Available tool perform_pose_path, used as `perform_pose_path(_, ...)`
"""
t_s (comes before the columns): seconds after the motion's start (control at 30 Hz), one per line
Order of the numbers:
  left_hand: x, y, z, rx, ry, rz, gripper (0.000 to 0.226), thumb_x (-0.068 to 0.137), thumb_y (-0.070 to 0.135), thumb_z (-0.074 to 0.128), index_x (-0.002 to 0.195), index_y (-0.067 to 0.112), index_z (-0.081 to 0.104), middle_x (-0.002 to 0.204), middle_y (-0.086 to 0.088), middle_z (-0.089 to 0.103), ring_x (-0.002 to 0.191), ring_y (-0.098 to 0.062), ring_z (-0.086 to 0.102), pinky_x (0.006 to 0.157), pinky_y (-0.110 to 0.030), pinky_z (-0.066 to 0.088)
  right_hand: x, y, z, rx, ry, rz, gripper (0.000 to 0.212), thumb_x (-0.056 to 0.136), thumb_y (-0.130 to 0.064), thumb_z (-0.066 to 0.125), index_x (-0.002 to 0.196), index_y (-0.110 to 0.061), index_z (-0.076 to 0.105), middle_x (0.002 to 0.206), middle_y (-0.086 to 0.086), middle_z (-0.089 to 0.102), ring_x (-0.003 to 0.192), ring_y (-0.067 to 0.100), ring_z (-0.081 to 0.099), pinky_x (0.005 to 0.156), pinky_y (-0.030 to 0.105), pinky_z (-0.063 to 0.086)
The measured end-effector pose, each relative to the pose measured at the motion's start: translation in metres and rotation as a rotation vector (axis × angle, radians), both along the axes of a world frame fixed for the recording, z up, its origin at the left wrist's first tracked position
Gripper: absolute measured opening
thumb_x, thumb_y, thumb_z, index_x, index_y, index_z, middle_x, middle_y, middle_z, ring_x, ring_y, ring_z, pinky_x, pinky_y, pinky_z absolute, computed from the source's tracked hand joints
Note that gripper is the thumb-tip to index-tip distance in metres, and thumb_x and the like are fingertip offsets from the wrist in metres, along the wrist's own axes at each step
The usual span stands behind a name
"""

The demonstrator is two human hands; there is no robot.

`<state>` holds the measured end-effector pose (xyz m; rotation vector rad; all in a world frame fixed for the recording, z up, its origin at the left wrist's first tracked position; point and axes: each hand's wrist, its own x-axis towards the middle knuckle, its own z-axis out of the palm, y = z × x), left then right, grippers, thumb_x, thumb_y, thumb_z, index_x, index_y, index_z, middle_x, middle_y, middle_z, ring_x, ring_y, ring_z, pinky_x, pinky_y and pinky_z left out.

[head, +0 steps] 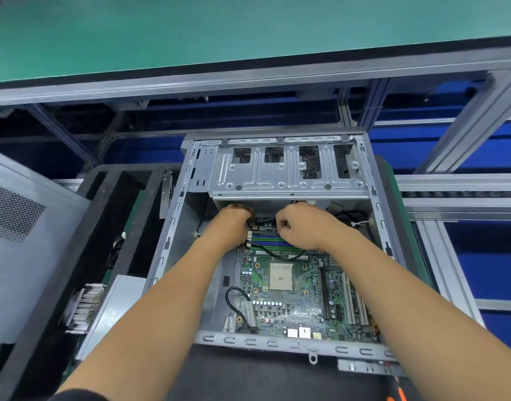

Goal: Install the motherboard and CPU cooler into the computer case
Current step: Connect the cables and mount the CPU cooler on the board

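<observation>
Inside the open computer case (277, 344), the motherboard (295, 287) is lying flat with its bare CPU socket (281, 276) exposed and no cooler mounted. Farther in, near the memory slots (270, 241), the left hand (229, 224) and right hand (302, 225) are both curling their fingers, apparently pinching a thin black cable (264, 220) between them, though the grip is half hidden. Tugging too hard could be straining its connector or dragging the lead across the socket. Left of the case, a finned CPU cooler (85, 306) is waiting.
</observation>
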<state>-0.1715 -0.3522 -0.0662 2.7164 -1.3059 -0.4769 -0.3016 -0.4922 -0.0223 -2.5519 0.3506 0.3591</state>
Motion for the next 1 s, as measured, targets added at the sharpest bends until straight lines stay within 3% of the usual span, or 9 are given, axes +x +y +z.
perform_pose_path(0.33, 0.0008, -0.0022, -0.0007, 0.033, -0.051, -0.034, 0.029, 0.086, 0.003, 0.05, 0.112, 0.013, 0.056, 0.114, -0.014, 0.06, 0.11, -0.032, 0.05, 0.088, -0.038, 0.047, 0.0002, -0.0001, 0.0004, -0.003, 0.0, -0.003, 0.013, 0.088, -0.015, 0.052, 0.081, -0.014, 0.064, 0.078, 0.004, 0.063, 0.074, 0.022, 0.058, 0.062, 0.031, 0.045)
perform_pose_path(0.63, 0.0066, -0.0052, -0.0037, 0.101, -0.01, 0.053, 0.028, 0.092, 0.011, 0.056, 0.119, 0.01, 0.059, 0.125, -0.016, 0.051, 0.118, -0.032, 0.047, 0.099, -0.036, 0.043, -0.0015, -0.0003, 0.0009, 0.003, -0.007, -0.006, 0.014, 0.089, -0.014, 0.052, 0.081, -0.013, 0.063, 0.074, 0.002, 0.061, 0.067, 0.017, 0.053, 0.053, 0.026, 0.036)
perform_pose_path(1.0, 0.0055, -0.0077, -0.0073, 0.091, -0.037, 0.095, 0.019, 0.088, 0.01, 0.058, 0.105, 0.008, 0.067, 0.116, -0.017, 0.056, 0.107, -0.032, 0.053, 0.09, -0.036, 0.046, -0.0008, 0.0, 0.0021, 0.007, -0.005, -0.011, 0.015, 0.09, -0.013, 0.051, 0.079, -0.014, 0.061, 0.07, 0.002, 0.059, 0.063, 0.018, 0.052, 0.052, 0.026, 0.037)
